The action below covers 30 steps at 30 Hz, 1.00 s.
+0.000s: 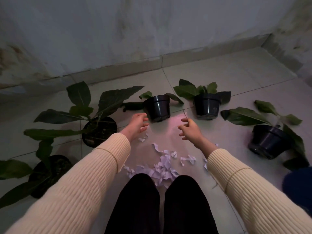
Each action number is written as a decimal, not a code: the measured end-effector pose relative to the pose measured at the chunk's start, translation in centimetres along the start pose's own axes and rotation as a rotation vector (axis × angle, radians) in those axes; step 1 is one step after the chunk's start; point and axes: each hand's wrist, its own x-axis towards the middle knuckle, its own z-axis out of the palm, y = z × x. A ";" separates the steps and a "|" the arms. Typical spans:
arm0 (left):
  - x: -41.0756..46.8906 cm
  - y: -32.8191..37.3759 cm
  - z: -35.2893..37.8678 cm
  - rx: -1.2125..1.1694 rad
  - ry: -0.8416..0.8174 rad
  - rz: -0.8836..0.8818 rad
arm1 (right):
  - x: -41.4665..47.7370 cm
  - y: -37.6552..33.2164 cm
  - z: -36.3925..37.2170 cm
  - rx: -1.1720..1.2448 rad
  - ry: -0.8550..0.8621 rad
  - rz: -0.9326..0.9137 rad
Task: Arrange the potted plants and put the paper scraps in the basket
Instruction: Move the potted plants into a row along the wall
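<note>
Several black potted plants sit on the tiled floor. Two stand upright at the left [99,130] and near left [50,174]. Three lie tipped over: a middle pot [157,108], one to its right [207,106], and a far right pot [268,141]. My left hand [137,124] hovers open just left of the middle pot's base. A short way to the right of that pot, my right hand [190,128] is also open, holding nothing. White paper scraps [162,166] lie scattered on the floor in front of my knees.
A stained wall [152,31] with a tiled skirting runs behind the pots. A dark blue object [298,184] shows at the right edge; I cannot tell what it is. My black-trousered legs [160,205] fill the bottom centre.
</note>
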 end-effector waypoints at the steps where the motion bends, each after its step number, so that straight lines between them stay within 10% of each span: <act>1: 1.5 0.4 0.2 -0.003 0.003 -0.019 | 1.7 -0.4 0.4 -0.012 -0.017 0.007; 15: 15.1 2.7 3.2 0.046 0.060 -0.179 | 17.2 -6.2 4.4 -0.349 -0.200 -0.116; 30: 13.0 -1.5 3.2 -0.014 0.118 0.024 | 11.2 -1.4 3.6 -0.265 0.006 -0.263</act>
